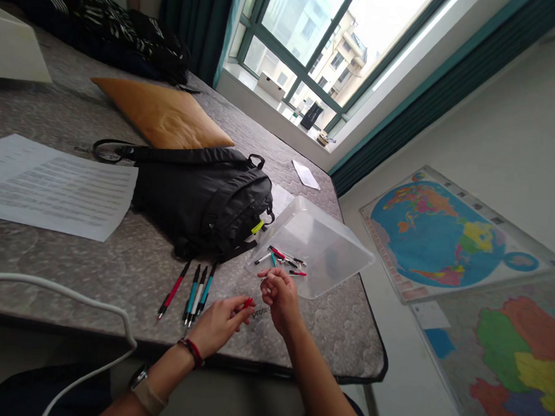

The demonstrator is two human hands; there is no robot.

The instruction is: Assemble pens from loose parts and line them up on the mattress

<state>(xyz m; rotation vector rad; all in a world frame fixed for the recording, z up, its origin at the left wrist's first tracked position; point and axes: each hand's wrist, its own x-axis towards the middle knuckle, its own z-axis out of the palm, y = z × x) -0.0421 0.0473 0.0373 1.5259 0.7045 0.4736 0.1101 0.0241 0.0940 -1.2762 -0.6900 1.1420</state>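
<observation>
My left hand (219, 322) is closed around a small red pen part (248, 303), its tip showing between thumb and fingers. Just to the right, my right hand (279, 297) is raised in a pinch before the clear plastic bin (336, 255); what its fingertips hold, if anything, is too small to make out. Inside the bin lie several loose pen parts (278, 255) in red, black, white and teal. Left of my hands, a red pen (174, 291) lies apart from a row of teal pens (191, 295) and a white pen (197, 297).
Behind the pens sits a black backpack (195, 201), with a brown envelope (169, 114) farther back. Printed paper (60, 186) lies at left. A white cable (89, 303) crosses the front left. The mattress edge (383, 366) ends near the wall at right, below maps (436, 228).
</observation>
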